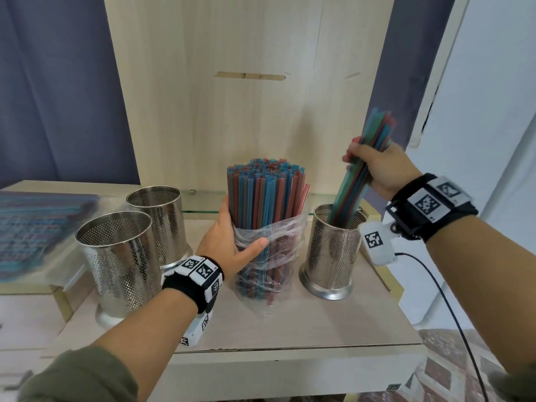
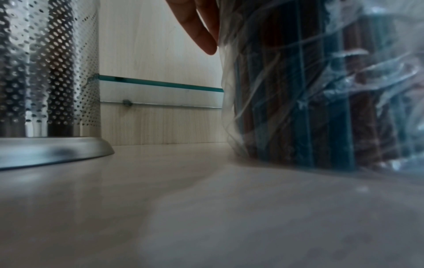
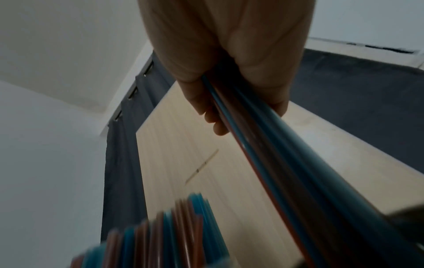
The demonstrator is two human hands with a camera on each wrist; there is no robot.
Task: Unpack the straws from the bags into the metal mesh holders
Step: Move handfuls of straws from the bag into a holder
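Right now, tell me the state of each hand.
Left hand: grip wrapped around the bag of straws, steadying it upright.
Right hand: grip closed on a bunch of straws, lower ends inside the right-hand mesh holder.

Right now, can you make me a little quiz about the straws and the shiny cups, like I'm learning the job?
1. How many metal mesh holders stand on the shelf?
2. True or false: the left hand holds the bag of straws upright.
3. Where do the lower ends of the straw bunch in the right hand sit: A) in the right holder, B) in the near left holder, C) on the shelf?

Key: 1. Three, counting the far left holder. 2. True. 3. A.
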